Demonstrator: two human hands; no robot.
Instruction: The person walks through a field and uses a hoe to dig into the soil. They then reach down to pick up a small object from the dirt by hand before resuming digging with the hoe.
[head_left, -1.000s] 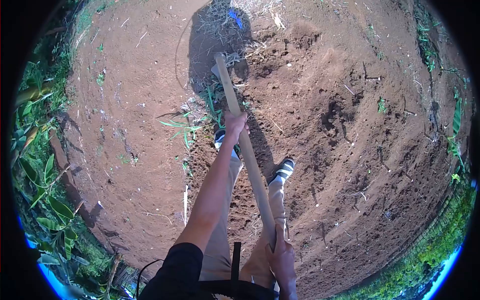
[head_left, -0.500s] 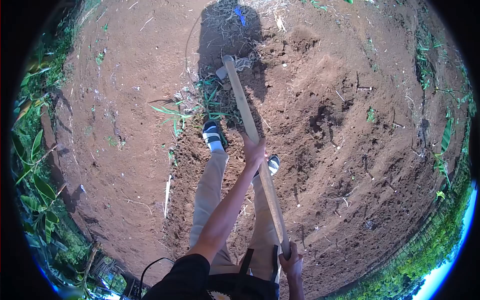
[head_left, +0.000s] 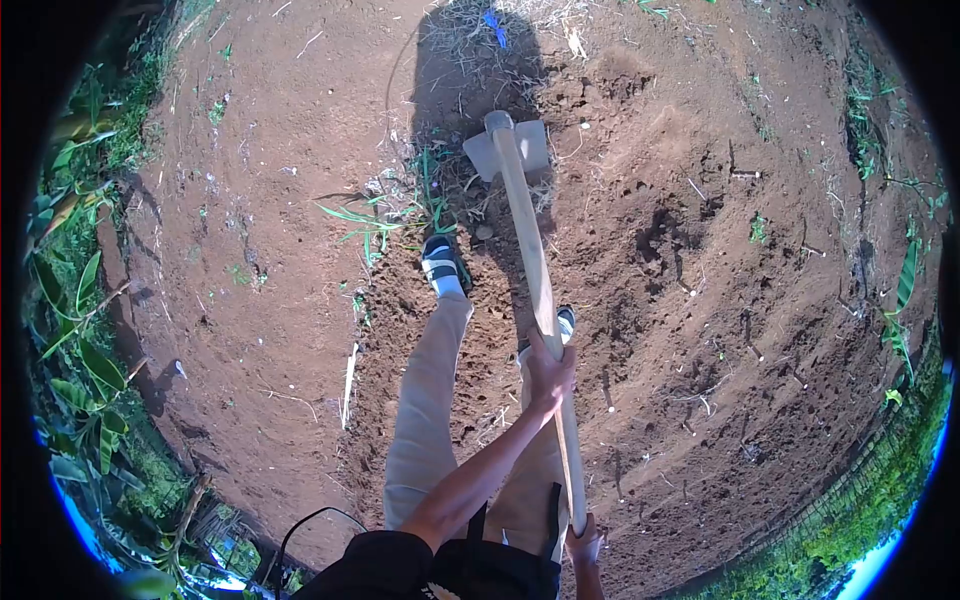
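Observation:
A hoe (head_left: pixel 530 235) with a long wooden handle slants from the shaded ground ahead down to my right hip. Its wide metal blade (head_left: pixel 483 157) shows on both sides of the handle, over dry straw and soil in my shadow. My left hand (head_left: pixel 551 378) is wrapped round the middle of the handle, in front of my right leg. Lower down, my right hand (head_left: pixel 585 542) grips the handle's butt end. Green grass blades (head_left: pixel 372 220) lie to the left of the hoe, near my left sandal (head_left: pixel 440 262).
Loosened brown soil (head_left: pixel 640 330) spreads to the right, with several short stems (head_left: pixel 745 175) sticking out. Smoother ground (head_left: pixel 270 330) lies to the left. A blue scrap (head_left: pixel 495 28) rests on straw ahead. Leafy plants (head_left: pixel 95 365) border the left side.
The hoe's blade has turned into fuller view and shifted right. My left hand has come closer to my body, and my right hand has lowered slightly.

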